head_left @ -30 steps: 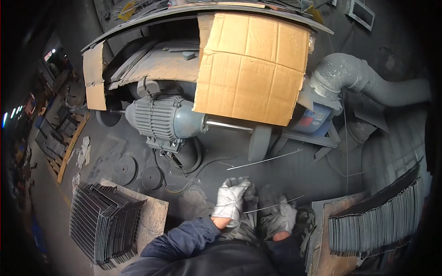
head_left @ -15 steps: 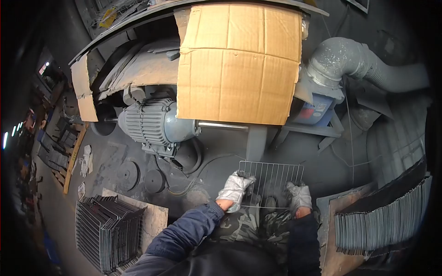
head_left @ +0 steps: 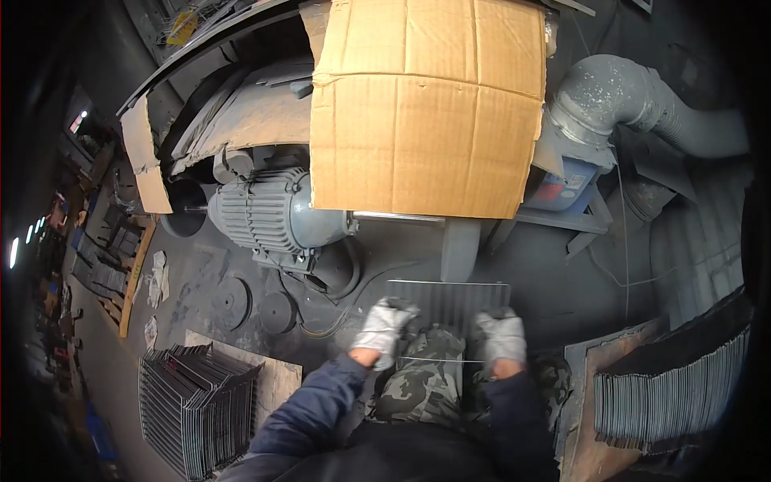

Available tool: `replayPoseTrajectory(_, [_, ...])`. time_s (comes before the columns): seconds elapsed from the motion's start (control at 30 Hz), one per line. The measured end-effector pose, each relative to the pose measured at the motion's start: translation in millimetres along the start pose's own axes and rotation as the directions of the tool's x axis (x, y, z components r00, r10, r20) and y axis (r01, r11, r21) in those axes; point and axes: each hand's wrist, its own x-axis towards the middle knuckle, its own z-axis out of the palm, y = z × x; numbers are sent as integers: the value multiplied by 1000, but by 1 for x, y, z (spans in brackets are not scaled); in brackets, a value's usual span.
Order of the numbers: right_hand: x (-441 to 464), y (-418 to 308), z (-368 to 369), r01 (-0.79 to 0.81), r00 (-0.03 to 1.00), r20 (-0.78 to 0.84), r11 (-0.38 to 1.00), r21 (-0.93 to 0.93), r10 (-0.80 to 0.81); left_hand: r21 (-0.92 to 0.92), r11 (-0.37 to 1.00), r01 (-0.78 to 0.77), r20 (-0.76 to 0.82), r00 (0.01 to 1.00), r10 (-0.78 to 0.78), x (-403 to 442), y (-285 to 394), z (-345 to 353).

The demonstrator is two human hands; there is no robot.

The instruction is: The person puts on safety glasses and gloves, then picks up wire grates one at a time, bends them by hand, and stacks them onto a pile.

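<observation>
1 wire rack (head_left: 448, 299) spans between 2 gloved hands (head_left: 384, 328) (head_left: 502, 337), held by opposite sides.

Two gloved hands (head_left: 384, 328) (head_left: 503, 336), one wire rack (head_left: 447, 302), two metal stacks (head_left: 198, 410) (head_left: 671, 394), one motor (head_left: 261, 210)

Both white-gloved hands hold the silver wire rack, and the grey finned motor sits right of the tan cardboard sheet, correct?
Not quite: in the head view the grey finned motor is left of the tan cardboard sheet, not right. The white-gloved left hand and white-gloved right hand do hold the silver wire rack.
</observation>
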Motion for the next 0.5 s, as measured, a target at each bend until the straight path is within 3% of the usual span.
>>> replayPoseTrajectory(0.07, [4, -12, -45, 43, 997, -50, 985, -168, -52, 36, 994, -106, 109, 989, 102, 32, -40, 37])
replayPoseTrajectory(0.13, [32, 21, -83, -3, 988, -151, 995, -102, -12, 31, 991, -130, 90, 988, 127, 30, -32, 74])
replayPoseTrajectory(0.17, [32, 18, -81, 21, 992, -123, 994, -108, -34, 20, 999, -30, 96, 995, 28, 28, -26, 78])
replayPoseTrajectory(0.3, [25, 9, -33, 40, 999, -5, 994, -103, -41, -17, 998, -66, 4, 998, 66, 5, -10, 31])
replayPoseTrajectory(0.33, [21, 10, -10, 30, 999, 26, 995, -98, -27, 160, 973, -165, -5, 986, 168, 13, -26, 2])
replayPoseTrajectory(0.37, [22, 22, 8, -22, 998, 54, 986, -164, 32, 121, 991, 53, -87, 995, -42, -3, -10, -15])
replayPoseTrajectory(0.4, [27, 41, 26, -75, 993, 77, 970, -233, 95, 116, 992, 40, -95, 995, -29, -13, -8, -36])
replayPoseTrajectory(0.43, [34, 57, 43, -86, 987, 110, 960, -266, 119, -19, 997, 78, -72, 994, -79, -12, -19, -57])
replayPoseTrajectory(0.47, [25, 58, 47, -57, 983, 167, 993, -100, 73, -157, 981, 118, -45, 991, -126, -9, -31, -70])
replayPoseTrajectory(0.5, [17, 46, 44, -71, 987, 140, 994, -79, 82, -213, 974, 74, 15, 997, -73, -15, -18, -63])
